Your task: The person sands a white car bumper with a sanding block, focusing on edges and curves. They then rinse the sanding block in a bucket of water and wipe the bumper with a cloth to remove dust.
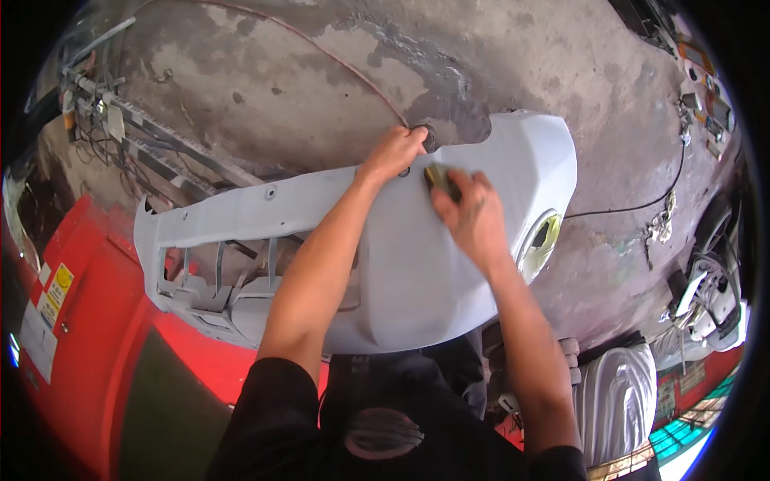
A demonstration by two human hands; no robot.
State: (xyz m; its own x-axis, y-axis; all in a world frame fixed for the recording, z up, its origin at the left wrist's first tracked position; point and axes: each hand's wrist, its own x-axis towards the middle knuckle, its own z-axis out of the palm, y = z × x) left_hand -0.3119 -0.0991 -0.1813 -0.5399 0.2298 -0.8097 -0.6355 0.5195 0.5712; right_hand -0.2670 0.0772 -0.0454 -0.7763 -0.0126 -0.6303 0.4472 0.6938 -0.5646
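Note:
A grey primed car bumper (409, 264) lies across the view in front of my body. My right hand (475, 210) is closed around a small yellow-and-dark sanding pad (440, 179), which it presses on the bumper's upper right face. Up at the far edge of the bumper, my left hand (395, 152) is closed beside a dark round object (425, 138). A thin reddish hose (353, 70) runs down to that hand. What its fingers grip is partly hidden.
On the left stand a red panel (88, 321) and a striped metal frame (160, 132) with cables. A black cable (634, 210) crosses the stained concrete floor (273, 88) at right. Silver wrapped material (616, 397) lies at lower right, below a pile of parts (710, 301).

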